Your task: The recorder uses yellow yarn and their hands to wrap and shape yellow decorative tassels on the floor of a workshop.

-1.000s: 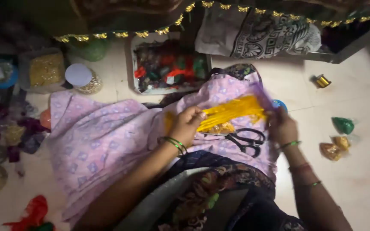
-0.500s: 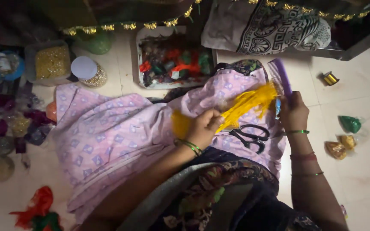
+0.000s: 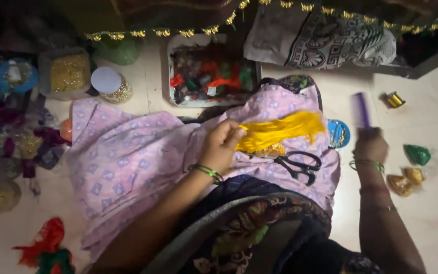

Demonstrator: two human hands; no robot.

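Note:
A bundle of yellow threads [image 3: 280, 133] lies across a pink patterned cloth [image 3: 133, 162] spread over my lap. My left hand [image 3: 221, 147] pinches the bundle's left end. Out to the right, my right hand [image 3: 370, 146] grips a purple comb [image 3: 362, 109] held upright over the floor, apart from the threads. Black scissors [image 3: 297, 165] rest on the cloth just below the bundle. Green bangles sit on both wrists.
A white tray [image 3: 171, 66] of coloured thread stands behind the cloth. Jars and bead containers [image 3: 67, 73] crowd the left. A blue round lid [image 3: 338, 134], a gold spool [image 3: 394, 99], green and gold packets [image 3: 411, 167] lie right. Red and green thread [image 3: 46, 246] sits lower left.
My right hand has drawn the purple comb out of the yellow threads and moved right, away from the bundle. The threads have dropped flatter on the cloth. My left hand still holds their end.

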